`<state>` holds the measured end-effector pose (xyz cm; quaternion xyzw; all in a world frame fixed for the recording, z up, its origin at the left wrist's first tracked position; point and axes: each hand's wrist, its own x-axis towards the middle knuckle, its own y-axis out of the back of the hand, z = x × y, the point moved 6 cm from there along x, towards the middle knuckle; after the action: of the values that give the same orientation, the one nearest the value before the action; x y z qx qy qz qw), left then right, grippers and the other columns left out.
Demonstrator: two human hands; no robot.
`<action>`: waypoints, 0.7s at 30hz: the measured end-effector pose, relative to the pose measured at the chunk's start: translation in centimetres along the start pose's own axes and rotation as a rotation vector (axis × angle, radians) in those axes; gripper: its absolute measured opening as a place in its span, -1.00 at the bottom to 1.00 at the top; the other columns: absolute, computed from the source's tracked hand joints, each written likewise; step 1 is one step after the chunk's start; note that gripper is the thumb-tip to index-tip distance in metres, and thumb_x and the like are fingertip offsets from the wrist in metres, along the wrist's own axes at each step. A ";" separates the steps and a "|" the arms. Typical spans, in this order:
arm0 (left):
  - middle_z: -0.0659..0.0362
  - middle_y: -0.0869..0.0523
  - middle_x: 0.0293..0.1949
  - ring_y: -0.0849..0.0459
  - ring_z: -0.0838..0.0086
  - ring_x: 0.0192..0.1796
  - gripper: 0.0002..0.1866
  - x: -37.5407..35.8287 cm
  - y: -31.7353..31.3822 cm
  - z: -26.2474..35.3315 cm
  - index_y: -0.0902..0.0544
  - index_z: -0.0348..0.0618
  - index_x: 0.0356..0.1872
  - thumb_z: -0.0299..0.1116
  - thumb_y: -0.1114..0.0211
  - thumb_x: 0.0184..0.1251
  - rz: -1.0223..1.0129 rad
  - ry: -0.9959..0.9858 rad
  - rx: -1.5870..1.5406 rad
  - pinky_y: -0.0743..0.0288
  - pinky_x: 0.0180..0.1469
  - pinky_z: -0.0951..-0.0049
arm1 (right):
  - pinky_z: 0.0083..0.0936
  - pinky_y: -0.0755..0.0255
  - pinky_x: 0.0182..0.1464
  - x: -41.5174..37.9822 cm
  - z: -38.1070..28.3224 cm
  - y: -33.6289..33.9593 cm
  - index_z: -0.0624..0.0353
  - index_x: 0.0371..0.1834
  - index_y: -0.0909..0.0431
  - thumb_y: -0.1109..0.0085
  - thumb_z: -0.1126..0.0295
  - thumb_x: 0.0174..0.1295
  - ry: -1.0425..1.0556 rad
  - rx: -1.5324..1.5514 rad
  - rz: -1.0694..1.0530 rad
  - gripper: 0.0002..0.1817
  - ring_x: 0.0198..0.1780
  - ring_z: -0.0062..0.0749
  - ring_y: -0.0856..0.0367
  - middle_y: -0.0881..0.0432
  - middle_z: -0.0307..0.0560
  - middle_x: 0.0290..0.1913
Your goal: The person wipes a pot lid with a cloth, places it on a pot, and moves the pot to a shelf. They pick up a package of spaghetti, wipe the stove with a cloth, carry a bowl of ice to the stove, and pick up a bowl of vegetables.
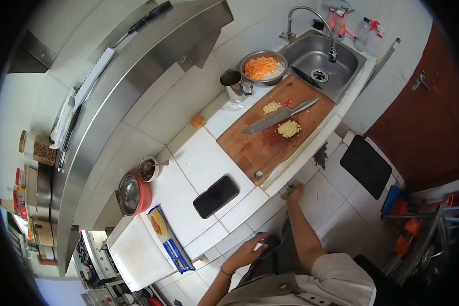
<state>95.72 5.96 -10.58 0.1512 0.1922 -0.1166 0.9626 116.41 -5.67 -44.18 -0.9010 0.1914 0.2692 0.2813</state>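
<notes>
The right hand (pixel 292 192) closes around a small, blurred object at the near edge of the white tiled table (pixel 199 158); what it holds cannot be made out. The left hand (pixel 249 251) grips a dark flat object (pixel 268 244), partly hidden, below the table. On the brown wooden cutting board (pixel 270 137) the long steel knife (pixel 278 116) lies with its tip pointing left.

White short-sleeved top, grey apron, thin bracelet (pixel 223 272) on left wrist.

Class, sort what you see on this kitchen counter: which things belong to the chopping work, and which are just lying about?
Belonging to the work:
cutting board
knife
two heaps of chopped bits
steel bowl of shredded carrot

Just lying about:
phone
spaghetti packet
lidded red pot
metal jug

Neither the left hand nor the right hand touches the board.
</notes>
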 end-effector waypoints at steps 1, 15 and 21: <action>-0.03 -0.48 0.09 -0.51 0.23 0.07 -0.57 0.1 1.3 1.6 -0.34 -0.23 0.17 -0.36 -0.12 0.29 0.070 0.042 0.111 -0.39 0.08 0.37 | -0.32 -0.36 -0.03 -0.4 -2.0 -4.1 0.16 0.10 -0.29 0.21 -0.06 0.28 0.129 -0.068 -0.124 -0.46 -0.07 -0.30 -0.42 -0.42 -0.03 -0.05; 0.11 -0.37 0.15 -0.32 0.14 0.18 -0.19 0.4 17.4 3.2 -0.31 -0.08 0.19 -0.27 -0.44 -0.23 0.833 0.179 0.665 -0.15 0.25 0.12 | -0.53 -0.38 -0.47 -2.0 -8.0 8.9 0.04 0.11 -0.25 0.08 0.35 0.23 -0.074 -0.784 -0.407 -0.64 -0.38 -0.40 -0.52 -0.45 -0.11 -0.05; 0.06 -0.46 0.01 -0.39 0.12 0.11 -0.15 -0.7 17.1 1.2 -0.41 -0.14 0.10 -0.09 -0.51 -0.37 0.982 0.272 0.645 -0.13 0.25 0.01 | -0.46 -0.42 -0.33 -16.9 -13.8 -1.5 0.18 -0.18 -0.48 -0.06 0.38 0.18 0.266 -1.203 -1.282 -0.82 -0.43 -0.31 -0.55 -0.56 0.03 -0.38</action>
<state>100.30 21.55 -5.03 0.5203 0.1761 0.3094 0.7762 109.15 -9.70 -23.99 -0.8539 -0.4926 0.0081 -0.1676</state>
